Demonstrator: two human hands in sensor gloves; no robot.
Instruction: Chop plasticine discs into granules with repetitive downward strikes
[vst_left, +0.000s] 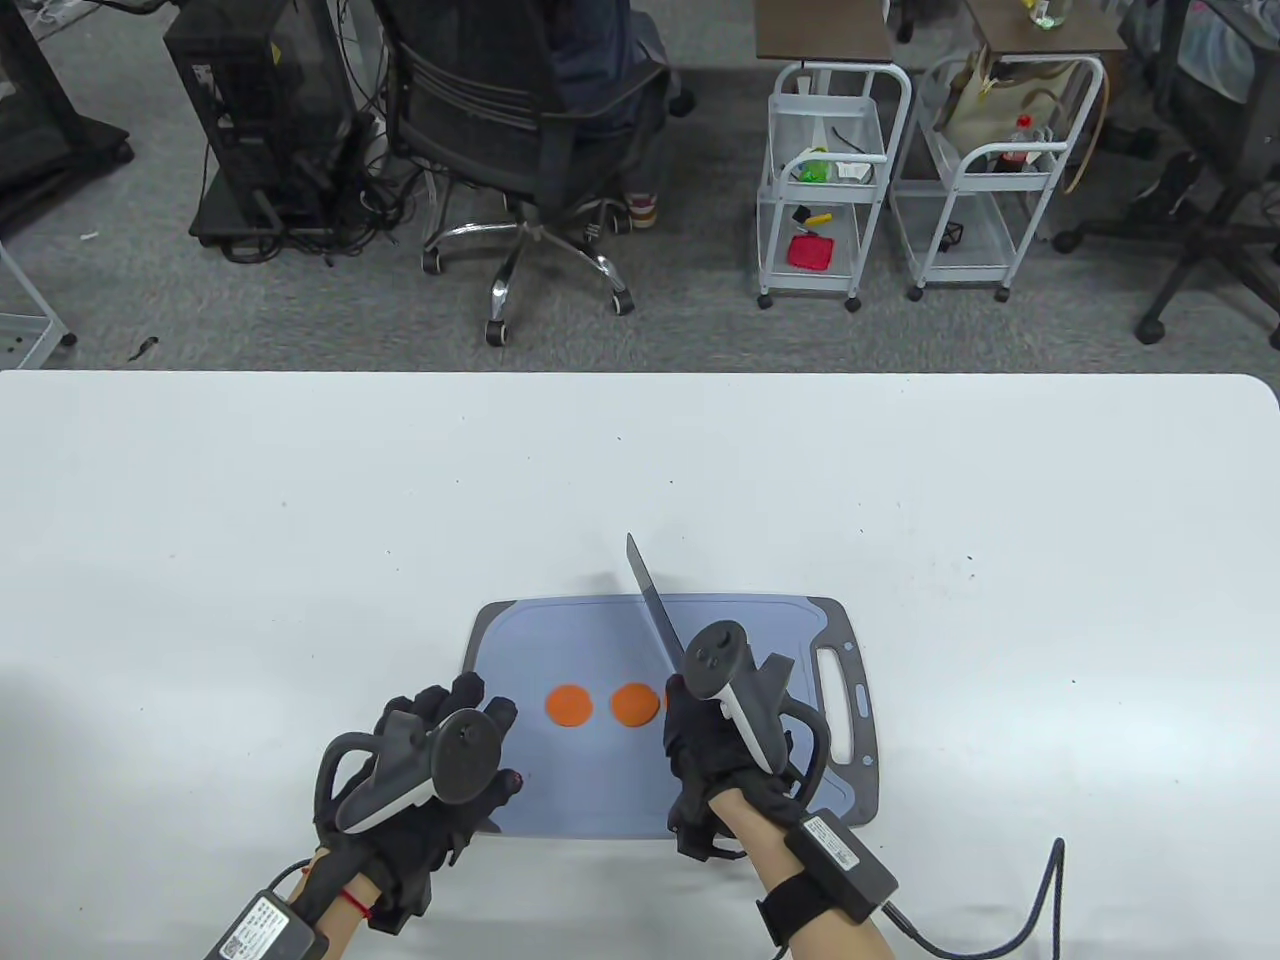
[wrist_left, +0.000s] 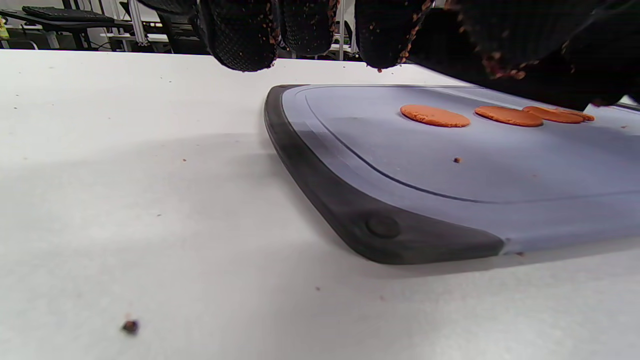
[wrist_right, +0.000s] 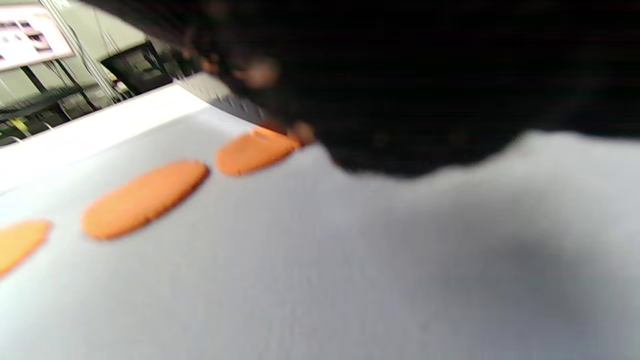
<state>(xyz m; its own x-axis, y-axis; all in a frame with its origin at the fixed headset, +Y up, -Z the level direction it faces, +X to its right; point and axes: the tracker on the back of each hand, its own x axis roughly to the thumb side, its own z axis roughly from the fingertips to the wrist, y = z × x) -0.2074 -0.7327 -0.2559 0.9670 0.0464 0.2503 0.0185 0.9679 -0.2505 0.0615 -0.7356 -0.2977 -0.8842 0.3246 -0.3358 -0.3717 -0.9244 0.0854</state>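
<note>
Three flat orange plasticine discs lie in a row on a blue-grey cutting board (vst_left: 600, 800). In the table view the left disc (vst_left: 569, 705) and the middle disc (vst_left: 632, 704) show whole; the third is mostly hidden under my right hand. All three show in the left wrist view (wrist_left: 434, 115) and the right wrist view (wrist_right: 144, 197). My right hand (vst_left: 715, 745) grips a knife (vst_left: 655, 605), blade angled up and away over the board. My left hand (vst_left: 440, 760) rests at the board's left edge, fingers spread, holding nothing.
The white table (vst_left: 300, 520) extends wide around the board. Small plasticine crumbs lie on the board (wrist_left: 457, 160) and table (wrist_left: 130, 326). The board's handle slot (vst_left: 838, 690) is at its right end. Chairs and carts stand beyond the table's far edge.
</note>
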